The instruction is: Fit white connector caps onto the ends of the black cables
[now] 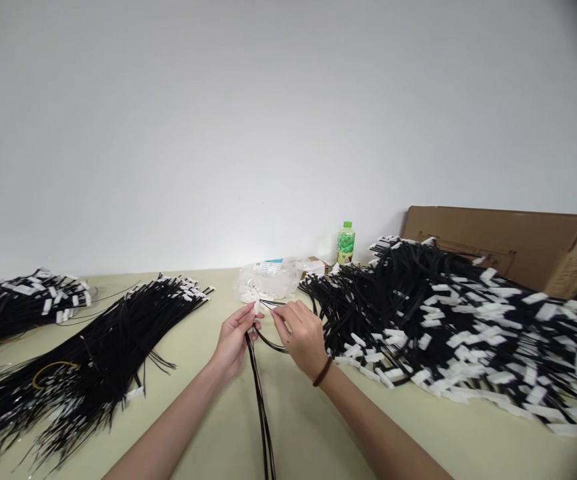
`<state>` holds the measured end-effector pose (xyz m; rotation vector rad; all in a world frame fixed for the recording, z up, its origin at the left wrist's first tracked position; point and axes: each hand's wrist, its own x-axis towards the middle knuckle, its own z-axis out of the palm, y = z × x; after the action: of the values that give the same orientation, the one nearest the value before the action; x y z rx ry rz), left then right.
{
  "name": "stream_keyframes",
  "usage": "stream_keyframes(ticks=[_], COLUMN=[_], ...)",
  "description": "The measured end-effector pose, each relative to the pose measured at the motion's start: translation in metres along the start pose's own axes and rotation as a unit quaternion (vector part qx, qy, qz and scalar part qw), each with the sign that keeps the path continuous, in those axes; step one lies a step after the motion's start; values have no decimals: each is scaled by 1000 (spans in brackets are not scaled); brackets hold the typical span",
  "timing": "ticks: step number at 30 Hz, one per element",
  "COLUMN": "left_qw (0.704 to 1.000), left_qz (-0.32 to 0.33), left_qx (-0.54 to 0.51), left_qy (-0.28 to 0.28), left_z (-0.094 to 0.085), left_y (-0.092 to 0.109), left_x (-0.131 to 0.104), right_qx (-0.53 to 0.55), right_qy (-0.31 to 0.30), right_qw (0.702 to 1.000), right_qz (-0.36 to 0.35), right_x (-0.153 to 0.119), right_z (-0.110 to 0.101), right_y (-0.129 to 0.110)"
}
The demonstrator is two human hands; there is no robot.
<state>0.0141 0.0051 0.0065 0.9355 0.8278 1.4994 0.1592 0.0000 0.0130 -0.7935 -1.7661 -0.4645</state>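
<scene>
In the middle of the head view, my left hand [235, 339] pinches a small white connector [257, 307] between thumb and fingers. Several black cables [262, 407] hang down from below that hand toward the front of the table. Close on the right, my right hand [302, 335] has its thumb and index finger closed on a thin black wire [271, 304] that runs toward the connector. Another black cable loops between the two hands. The exact join of wire and connector is too small to make out.
A clear plastic bag [268, 280] of white parts lies behind my hands. Bundled black cables [118, 327] with white ends lie left, and a large cable pile [418, 300] fills the right. A green-capped bottle [345, 244] and a cardboard box [498, 243] stand near the wall.
</scene>
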Motion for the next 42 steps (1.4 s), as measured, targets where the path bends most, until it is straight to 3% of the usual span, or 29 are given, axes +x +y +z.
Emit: stream_keyframes(ticks=[13, 23, 42], left_qw=[995, 984, 982], left_qz=[38, 52, 41], left_qx=[88, 142, 165], left_qy=[-26, -90, -85], left_z=[1, -1, -2], left_y=[0, 4, 4], left_x=[-3, -3, -4], right_qx=[-12, 111, 209], right_qy=[-45, -84, -104], right_qw=[998, 990, 966], right_qz=[29, 14, 106], right_x=[1, 0, -3], right_z=[0, 2, 9], right_y=[3, 2, 8])
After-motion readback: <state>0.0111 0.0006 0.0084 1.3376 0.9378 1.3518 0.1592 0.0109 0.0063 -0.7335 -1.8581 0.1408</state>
